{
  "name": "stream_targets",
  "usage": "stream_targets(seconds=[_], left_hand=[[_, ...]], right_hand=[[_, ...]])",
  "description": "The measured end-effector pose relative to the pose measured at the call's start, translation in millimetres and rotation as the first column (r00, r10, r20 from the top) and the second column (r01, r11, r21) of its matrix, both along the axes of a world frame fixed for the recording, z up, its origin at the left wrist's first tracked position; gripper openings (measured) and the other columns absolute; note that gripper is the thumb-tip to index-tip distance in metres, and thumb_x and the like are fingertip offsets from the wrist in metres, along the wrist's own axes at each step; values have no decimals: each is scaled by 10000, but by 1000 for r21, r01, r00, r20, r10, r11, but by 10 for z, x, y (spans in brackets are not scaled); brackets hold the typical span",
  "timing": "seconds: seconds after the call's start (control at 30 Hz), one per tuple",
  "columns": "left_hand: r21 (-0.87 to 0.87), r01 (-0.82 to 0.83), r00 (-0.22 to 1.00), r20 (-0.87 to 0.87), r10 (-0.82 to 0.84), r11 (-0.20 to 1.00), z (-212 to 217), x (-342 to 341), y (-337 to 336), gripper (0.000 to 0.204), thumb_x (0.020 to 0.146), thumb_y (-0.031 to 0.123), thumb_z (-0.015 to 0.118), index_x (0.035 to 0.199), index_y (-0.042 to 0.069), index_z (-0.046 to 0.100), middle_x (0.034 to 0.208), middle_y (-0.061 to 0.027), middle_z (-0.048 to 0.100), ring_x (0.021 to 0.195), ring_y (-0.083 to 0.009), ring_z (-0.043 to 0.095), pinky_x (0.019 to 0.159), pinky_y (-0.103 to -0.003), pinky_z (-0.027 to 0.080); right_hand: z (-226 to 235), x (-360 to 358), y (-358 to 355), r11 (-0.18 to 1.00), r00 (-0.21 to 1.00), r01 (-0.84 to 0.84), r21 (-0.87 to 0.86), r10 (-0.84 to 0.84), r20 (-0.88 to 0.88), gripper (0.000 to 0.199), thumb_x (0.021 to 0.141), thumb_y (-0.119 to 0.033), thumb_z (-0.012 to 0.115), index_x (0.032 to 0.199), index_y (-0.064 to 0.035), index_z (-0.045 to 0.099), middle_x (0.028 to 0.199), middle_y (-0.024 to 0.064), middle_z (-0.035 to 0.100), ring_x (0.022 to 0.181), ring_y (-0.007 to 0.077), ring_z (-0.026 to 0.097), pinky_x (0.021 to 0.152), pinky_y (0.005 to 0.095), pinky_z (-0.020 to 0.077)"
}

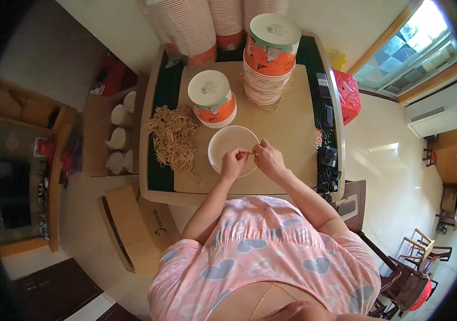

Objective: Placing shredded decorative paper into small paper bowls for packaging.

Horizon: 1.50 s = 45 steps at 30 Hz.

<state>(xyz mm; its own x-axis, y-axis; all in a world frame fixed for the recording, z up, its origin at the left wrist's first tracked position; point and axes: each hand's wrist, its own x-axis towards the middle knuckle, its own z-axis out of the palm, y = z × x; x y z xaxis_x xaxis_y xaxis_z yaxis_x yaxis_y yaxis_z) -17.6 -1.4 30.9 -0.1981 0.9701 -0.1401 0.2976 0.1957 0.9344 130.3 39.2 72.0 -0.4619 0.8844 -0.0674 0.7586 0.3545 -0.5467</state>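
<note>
Over a white paper bucket (223, 145) both my hands meet, fingertips close together. My left hand (233, 161) is closed in a pinch, and so is my right hand (269, 159). Between them runs a short bit of thin tan cord (250, 153); most of it is hidden by the fingers. A tangled heap of tan cords (172, 139) lies just left of the bucket. Behind it stand upside-down paper buckets (215, 104) printed orange and green. Farther right is a taller stack of buckets (271, 59), with cords bunched around its lower part.
Tall stacks of nested buckets (183, 27) stand at the table's far edge. Black devices and cables (327, 158) line the right edge, beside small pinkish bits. A red plastic stool (347, 96) is right of the table. On the left are an open carton (97, 134) with white buckets and a flattened carton (137, 230).
</note>
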Motion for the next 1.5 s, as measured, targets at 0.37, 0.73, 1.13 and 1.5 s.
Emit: stream_targets(seconds=[0.37, 0.73, 1.13, 1.5], left_hand=[[-29, 7, 1000, -4, -7, 1000, -84, 60, -20, 94, 818, 98, 618, 839, 12, 649, 656, -19, 610, 606, -67, 540, 556, -228, 436], [33, 15, 991, 135, -20, 999, -237, 234, -67, 98, 804, 108, 611, 822, 16, 640, 612, -26, 585, 565, -76, 529, 524, -248, 424], [-41, 22, 983, 180, -14, 999, -167, 226, -49, 102, 814, 109, 610, 805, 8, 621, 614, -33, 580, 572, -75, 523, 525, -247, 420], [-77, 36, 980, 196, -20, 996, -205, 199, -20, 116, 848, 118, 578, 812, 12, 611, 595, -13, 565, 537, -64, 505, 485, -234, 400]], right_hand=[[12, 56, -20, 999, 1000, 17, -35, -18, -21, 182, 775, -252, 621, 775, -71, 603, 817, 110, 538, 739, 303, 592, 648, 398, 483], [91, 256, -151, 1000, 988, -1, 23, 5, -152, 221, 774, -49, 545, 988, -78, 500, 977, 142, 529, 826, 354, 575, 670, 437, 489], [-120, 277, -88, 1000, 973, -21, -20, 15, -229, 86, 795, -63, 568, 870, -27, 549, 848, 148, 602, 727, 319, 605, 629, 382, 493], [-78, 286, -70, 994, 931, 12, -113, -52, -361, 102, 793, -75, 570, 884, -32, 555, 849, 157, 585, 738, 325, 598, 641, 397, 488]])
